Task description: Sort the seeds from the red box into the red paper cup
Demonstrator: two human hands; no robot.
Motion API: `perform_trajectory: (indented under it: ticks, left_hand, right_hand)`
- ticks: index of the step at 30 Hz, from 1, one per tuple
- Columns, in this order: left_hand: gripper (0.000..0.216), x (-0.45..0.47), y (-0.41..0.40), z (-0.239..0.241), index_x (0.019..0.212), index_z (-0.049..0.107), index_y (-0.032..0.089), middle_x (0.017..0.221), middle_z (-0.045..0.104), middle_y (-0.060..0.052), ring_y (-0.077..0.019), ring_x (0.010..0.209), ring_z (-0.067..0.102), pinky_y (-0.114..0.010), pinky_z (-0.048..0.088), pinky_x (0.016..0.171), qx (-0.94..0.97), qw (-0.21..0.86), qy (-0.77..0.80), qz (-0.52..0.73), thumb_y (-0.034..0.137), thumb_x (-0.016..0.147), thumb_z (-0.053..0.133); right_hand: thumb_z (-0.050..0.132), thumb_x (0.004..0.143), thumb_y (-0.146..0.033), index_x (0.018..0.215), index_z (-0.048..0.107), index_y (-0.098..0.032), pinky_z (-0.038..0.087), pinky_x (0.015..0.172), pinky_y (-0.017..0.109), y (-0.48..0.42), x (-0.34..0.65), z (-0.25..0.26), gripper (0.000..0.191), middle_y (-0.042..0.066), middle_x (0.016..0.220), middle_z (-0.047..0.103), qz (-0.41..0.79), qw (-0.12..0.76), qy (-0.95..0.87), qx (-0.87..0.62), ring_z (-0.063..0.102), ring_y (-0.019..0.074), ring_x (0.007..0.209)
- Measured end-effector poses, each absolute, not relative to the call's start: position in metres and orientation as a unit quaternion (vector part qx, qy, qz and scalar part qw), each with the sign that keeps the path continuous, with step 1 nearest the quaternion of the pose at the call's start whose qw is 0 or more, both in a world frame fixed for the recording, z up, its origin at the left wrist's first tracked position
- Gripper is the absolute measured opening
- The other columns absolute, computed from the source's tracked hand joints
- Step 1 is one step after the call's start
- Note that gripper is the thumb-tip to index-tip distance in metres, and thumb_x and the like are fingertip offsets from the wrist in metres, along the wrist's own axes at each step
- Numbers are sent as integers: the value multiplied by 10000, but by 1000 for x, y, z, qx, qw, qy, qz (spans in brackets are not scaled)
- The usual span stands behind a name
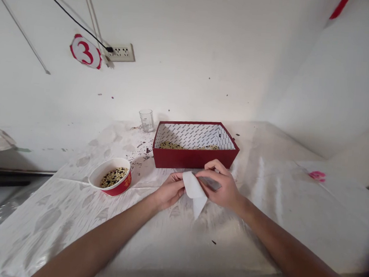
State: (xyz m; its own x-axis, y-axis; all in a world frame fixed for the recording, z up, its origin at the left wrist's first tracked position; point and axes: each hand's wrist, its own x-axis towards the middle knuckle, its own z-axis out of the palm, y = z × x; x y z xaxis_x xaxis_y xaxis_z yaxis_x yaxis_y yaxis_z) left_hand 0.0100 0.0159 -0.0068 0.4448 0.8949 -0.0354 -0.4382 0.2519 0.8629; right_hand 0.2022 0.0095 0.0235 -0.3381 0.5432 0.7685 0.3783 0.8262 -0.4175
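A sheet of white paper (194, 186), partly rolled with a pointed lower corner, is held between both hands just in front of a dark red box. My left hand (171, 191) pinches its left edge, fingers closed. With thumb and fingertips, my right hand (221, 185) grips the upper right side of the paper. Behind the hands, the red box (185, 159) has a white patterned lining and contains pale and dark grains. To the left, a red and white paper bowl (120, 189) holds more of the mixed grains.
An upright clear glass (146, 120) stands left of the box near the wall. Dark scraps (141, 154) lie between box and bowl on the shiny tablecloth (68, 214). A wall socket (122, 53) has a black cable plugged in. A pink mark (317, 176) is at the right.
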Motion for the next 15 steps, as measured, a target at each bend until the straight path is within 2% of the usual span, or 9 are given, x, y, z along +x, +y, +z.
perform_trajectory:
  ticks: [4, 8, 12, 15]
  left_hand:
    - [237, 9, 15, -4, 900, 784, 137, 804, 744, -83, -164, 744, 657, -259, 469, 712, 443, 739, 262, 435, 307, 736, 811]
    - [318, 13, 13, -2, 922, 782, 133, 855, 749, -98, -194, 833, 670, -276, 465, 769, 453, 731, 255, 441, 362, 708, 838]
    - [331, 17, 12, -2, 947, 783, 149, 853, 750, -84, -186, 824, 659, -285, 463, 786, 447, 725, 255, 458, 349, 692, 851]
    - [247, 16, 12, -1, 920, 788, 153, 814, 740, -64, -147, 740, 629, -264, 454, 751, 443, 725, 251, 464, 308, 731, 823]
  right_hand:
    - [662, 843, -182, 1039, 706, -279, 547, 720, 364, 11, 203, 22, 223, 54, 957, 538, 74, 495, -817, -287, 570, 203, 879]
    - [660, 838, -192, 1017, 711, -279, 534, 692, 359, 12, 202, 20, 205, 53, 938, 551, 57, 489, -818, -297, 570, 205, 860]
    - [658, 848, -200, 1025, 709, -280, 533, 694, 363, 11, 201, 21, 201, 54, 936, 548, 53, 484, -819, -305, 566, 208, 864]
    - [657, 860, -197, 1048, 707, -286, 544, 718, 373, 11, 201, 21, 214, 58, 944, 537, 58, 484, -818, -306, 565, 210, 873]
